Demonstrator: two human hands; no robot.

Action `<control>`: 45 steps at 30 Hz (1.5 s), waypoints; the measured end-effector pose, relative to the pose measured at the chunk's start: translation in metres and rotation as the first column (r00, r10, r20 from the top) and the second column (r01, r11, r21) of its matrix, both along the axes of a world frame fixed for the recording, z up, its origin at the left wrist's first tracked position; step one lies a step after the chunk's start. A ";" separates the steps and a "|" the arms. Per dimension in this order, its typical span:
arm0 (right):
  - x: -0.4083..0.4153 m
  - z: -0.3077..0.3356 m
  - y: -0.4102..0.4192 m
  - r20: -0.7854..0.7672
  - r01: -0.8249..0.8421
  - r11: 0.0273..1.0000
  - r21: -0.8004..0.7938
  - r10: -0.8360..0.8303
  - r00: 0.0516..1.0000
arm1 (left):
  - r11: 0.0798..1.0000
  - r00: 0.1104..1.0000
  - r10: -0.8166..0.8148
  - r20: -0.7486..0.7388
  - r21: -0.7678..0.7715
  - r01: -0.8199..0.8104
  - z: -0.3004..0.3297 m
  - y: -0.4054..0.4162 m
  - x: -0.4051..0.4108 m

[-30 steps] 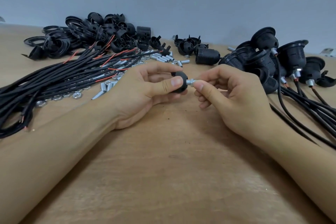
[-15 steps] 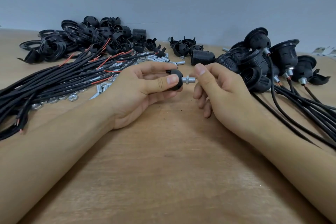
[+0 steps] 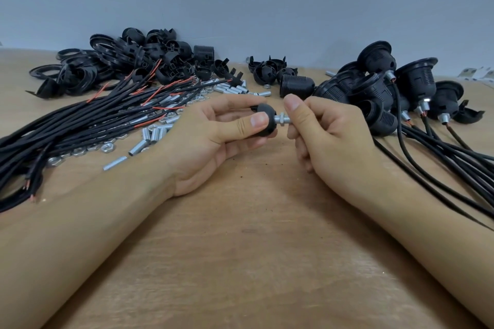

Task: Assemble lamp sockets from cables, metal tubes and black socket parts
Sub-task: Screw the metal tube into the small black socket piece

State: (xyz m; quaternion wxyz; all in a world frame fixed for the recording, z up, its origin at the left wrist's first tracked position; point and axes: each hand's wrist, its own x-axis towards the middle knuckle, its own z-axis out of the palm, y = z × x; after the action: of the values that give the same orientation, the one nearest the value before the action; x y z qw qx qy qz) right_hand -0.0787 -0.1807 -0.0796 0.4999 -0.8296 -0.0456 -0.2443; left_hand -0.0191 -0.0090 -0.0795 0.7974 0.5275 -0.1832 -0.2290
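Right hand [image 3: 323, 131] lifted slightly, seemingly pinching metal tube [image 3: 284, 119]; no legible writing

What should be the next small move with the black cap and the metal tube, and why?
Probably keep turning the nut tight: the left hand grips the black cap, the threaded tube sticks out of it, and the right hand pinches its end.

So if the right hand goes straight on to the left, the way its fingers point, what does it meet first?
The nut on the metal tube, then the black cap in the left hand. The right hand already seems to touch the tube's end.
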 end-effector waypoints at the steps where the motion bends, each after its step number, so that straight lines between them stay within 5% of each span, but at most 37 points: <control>1: 0.000 0.000 0.001 -0.023 0.013 1.000 -0.021 -0.014 1.000 | 1.000 1.000 0.007 0.002 0.001 -0.007 0.000 -0.001 0.000; 11: -0.001 0.003 0.000 -0.029 0.013 0.991 -0.130 -0.017 0.999 | 0.999 0.999 0.028 0.031 0.020 -0.029 0.000 -0.002 -0.003; 45: -0.006 0.005 -0.001 -0.114 -0.042 0.999 -0.011 0.040 0.993 | 0.999 0.993 0.038 0.109 0.005 -0.038 0.001 -0.001 -0.005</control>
State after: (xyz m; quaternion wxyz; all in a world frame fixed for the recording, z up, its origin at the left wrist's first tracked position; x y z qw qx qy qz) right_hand -0.0845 -0.1819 -0.0741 0.5013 -0.8443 -0.0356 -0.1859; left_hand -0.0245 -0.0095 -0.0786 0.7886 0.5453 -0.2157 -0.1851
